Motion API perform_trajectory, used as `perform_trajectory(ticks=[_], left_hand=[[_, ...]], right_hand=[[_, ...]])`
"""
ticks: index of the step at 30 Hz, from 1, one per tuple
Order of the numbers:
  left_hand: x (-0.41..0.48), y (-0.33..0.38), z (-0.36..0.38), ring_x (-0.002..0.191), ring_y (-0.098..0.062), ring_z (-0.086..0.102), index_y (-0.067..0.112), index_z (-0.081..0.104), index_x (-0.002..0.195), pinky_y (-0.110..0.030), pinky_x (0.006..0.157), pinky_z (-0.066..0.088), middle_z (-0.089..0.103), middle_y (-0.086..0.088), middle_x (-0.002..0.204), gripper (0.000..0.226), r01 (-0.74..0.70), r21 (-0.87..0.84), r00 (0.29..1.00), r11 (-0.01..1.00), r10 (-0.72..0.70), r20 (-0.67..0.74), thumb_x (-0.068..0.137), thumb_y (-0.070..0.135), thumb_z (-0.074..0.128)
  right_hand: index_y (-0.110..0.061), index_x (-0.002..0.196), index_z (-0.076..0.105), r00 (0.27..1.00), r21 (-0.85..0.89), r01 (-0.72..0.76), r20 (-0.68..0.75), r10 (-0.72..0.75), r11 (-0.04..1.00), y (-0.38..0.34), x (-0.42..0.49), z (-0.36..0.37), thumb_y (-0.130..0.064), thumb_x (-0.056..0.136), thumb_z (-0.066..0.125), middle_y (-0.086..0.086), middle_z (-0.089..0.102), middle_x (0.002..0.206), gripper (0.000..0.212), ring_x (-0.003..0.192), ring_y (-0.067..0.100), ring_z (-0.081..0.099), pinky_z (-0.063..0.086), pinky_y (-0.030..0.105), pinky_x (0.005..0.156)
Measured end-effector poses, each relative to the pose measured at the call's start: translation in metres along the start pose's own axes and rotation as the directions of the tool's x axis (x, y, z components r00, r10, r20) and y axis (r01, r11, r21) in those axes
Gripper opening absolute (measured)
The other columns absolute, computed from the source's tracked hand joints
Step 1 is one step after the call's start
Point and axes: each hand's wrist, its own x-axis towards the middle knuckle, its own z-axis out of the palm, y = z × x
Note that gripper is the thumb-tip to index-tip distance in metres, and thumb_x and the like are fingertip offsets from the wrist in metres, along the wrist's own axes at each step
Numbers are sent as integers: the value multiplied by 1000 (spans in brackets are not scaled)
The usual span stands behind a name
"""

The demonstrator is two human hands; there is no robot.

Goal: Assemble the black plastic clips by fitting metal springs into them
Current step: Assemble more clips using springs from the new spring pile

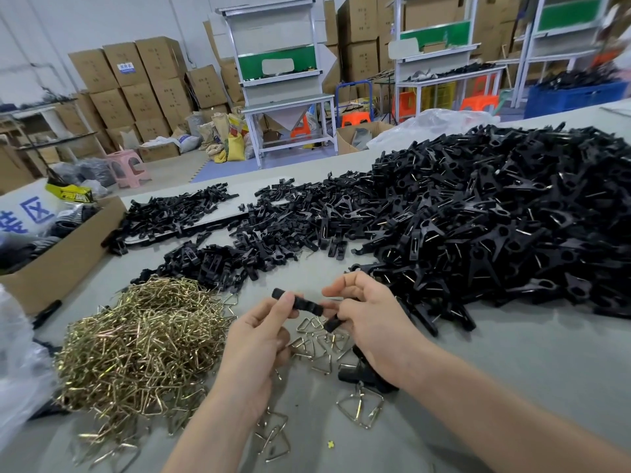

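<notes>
Black plastic sits between both hands above the near middle of the bench [512,370]: the left hand [259,332] pinches the left end of a short clip part [300,302] between thumb and curled fingers, holding it level and clear of the grey surface. The right hand [368,322] is closed too, its forefinger tip touching the right end of that part while its lower curled fingers grip a second black piece [333,324] that pokes out beneath them. Directly under the hands lie loose silver springs [321,343], bent into triangles, and more are scattered toward the near edge. One more black clip [365,373] lies on the bench under the right wrist. Toward the near left corner a heap of brass-coloured springs [136,343] is piled high. Beyond it, across the middle of the bench, unassembled clip halves [211,261] are spread in low drifts, and the right side is buried under a big mound of clips [495,216] with metal showing in them. A cardboard box [68,254] stands against the left edge, holding dark items that are too blurred to name and a white bag printed with blue characters. Past the far right corner, a blue crate [573,95] is heaped with black parts.
</notes>
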Motion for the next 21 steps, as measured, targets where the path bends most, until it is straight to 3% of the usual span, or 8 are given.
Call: perform_trajectory(ticks=[2,4,8,14,16,18,21], left_hand=[[-1,0,1,41,-3,32,12,71,81,-13,33,23,63,5,70,24,14,-3,999,1000,-14,31,67,32,71],[0,0,2,39,-2,33,13,69,84,-13,32,23,68,5,71,13,31,-1,999,1000,-31,45,75,23,70],[1,0,2,36,-3,33,12,66,86,-12,33,22,70,1,72,5,49,-14,998,999,-48,43,87,10,62],[2,-2,1,35,-3,33,14,67,81,-12,34,21,73,-1,79,8,35,4,998,999,-36,44,88,14,62],[2,-2,1,35,-3,33,12,67,85,-13,33,21,74,-1,81,6,34,18,998,999,-35,46,86,17,63],[2,-1,1,35,-3,34,10,67,91,-13,31,23,75,0,84,11,39,26,998,999,-40,45,86,19,63],[1,0,1,35,-2,34,7,65,97,-12,30,23,75,0,86,18,33,36,999,999,-34,41,87,22,63]], right_hand=[[-12,86,59,1000,27,25,-3,-25,999,-1,-2,1,18,85,43,0,67,88,34,98,24,67,50,47,94],[-14,87,61,999,20,45,-27,-44,999,-2,-2,2,14,88,48,-4,68,88,30,102,31,65,46,55,97],[-15,83,60,986,3,69,-154,-67,998,-4,-4,1,-3,84,67,2,60,83,14,79,20,60,52,47,92],[-12,81,58,969,94,91,-238,-66,991,-4,-2,-2,-11,78,76,3,59,77,18,72,15,62,56,42,86],[-12,81,60,968,100,79,-246,-52,992,-5,-1,-3,-12,79,76,1,61,74,16,60,8,61,59,32,73],[-12,79,61,967,92,74,-251,-49,993,-5,0,-5,-12,80,74,-2,60,68,13,50,4,54,52,21,54],[-9,77,62,972,141,71,-232,-36,987,-5,0,-4,-8,82,72,-3,61,61,12,49,7,56,52,25,56]])
